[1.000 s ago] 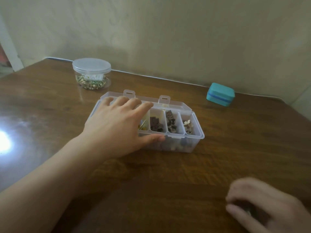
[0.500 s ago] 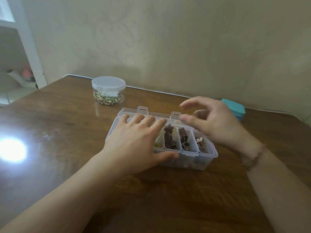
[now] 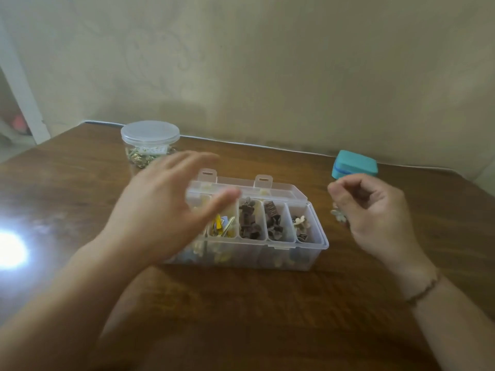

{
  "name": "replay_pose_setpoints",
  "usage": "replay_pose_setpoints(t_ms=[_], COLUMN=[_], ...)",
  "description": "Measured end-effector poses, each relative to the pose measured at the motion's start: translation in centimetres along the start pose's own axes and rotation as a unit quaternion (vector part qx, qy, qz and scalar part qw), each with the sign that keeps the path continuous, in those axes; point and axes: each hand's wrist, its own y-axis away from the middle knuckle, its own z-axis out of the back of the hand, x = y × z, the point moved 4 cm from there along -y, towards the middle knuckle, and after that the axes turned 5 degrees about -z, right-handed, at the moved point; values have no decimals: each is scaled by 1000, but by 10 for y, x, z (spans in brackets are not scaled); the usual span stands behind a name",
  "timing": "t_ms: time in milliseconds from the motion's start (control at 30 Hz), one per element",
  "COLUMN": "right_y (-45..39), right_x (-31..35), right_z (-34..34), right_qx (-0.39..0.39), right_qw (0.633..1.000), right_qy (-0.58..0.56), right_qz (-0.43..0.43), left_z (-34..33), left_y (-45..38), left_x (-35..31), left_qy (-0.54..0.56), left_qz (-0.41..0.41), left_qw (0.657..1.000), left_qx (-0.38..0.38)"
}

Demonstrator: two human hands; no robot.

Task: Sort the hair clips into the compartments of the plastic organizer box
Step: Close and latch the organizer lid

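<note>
Clips (image 3: pixel 249 220) are seen sorted in the box (image 3: pixel 308 253); no writing is legible. Left hand (image 3: pixel 160 210) is spread above it; right hand (image 3: pixel 375 212) fingers are pinched on a pale clip (image 3: pixel 338 214).

Left hand (image 3: pixel 163 210) spread flat and blurred, right hand (image 3: pixel 375 210) raised, fingers curled

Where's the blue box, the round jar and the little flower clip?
teal box (image 3: pixel 356 163), head view, on its lid.
round jar (image 3: pixel 150 133), head view, middle of its clear lid.
flower clip (image 3: pixel 338 214), head view, on the pale petals below the right hand's fingers (image 3: pixel 345 194).
</note>
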Motion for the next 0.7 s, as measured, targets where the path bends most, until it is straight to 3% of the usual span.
replay_pose_setpoints(t_ms=[67, 133, 200, 300, 367, 467, 600, 700], right_y=[3, 4, 3, 2, 3, 7, 4, 2], right_x=[10, 10, 4, -15, -30, -42, -35, -30], right_z=[-19, -28, -22, -7, -12, -34, -39, -26], right_qx=[51, 90, 64, -6, 33, 175, 203, 161], right_qw=[998, 994, 997, 997, 984, 938, 886, 897], right_qy=[14, 43, 43, -19, -53, -119, -312, -349], right_qz=[43, 45, 28, -71, -164, -275, -276, -219], left_z=[6, 0, -14, -33, -33, -31, -25, -12], left_y=[-3, -5, -5, 2, 5, -5, -10, -11], left_x=[22, 44, 60, 69, 72, 67, 62, 67], left_qy=[84, 180, 277, 421, 453, 471, 573, 603], left_qz=[76, 171, 258, 364, 362, 339, 294, 255], left_qw=[991, 965, 924, 830, 814, 814, 759, 745], left_qx=[-66, -82, -55, 33, 33, -20, -95, -128])
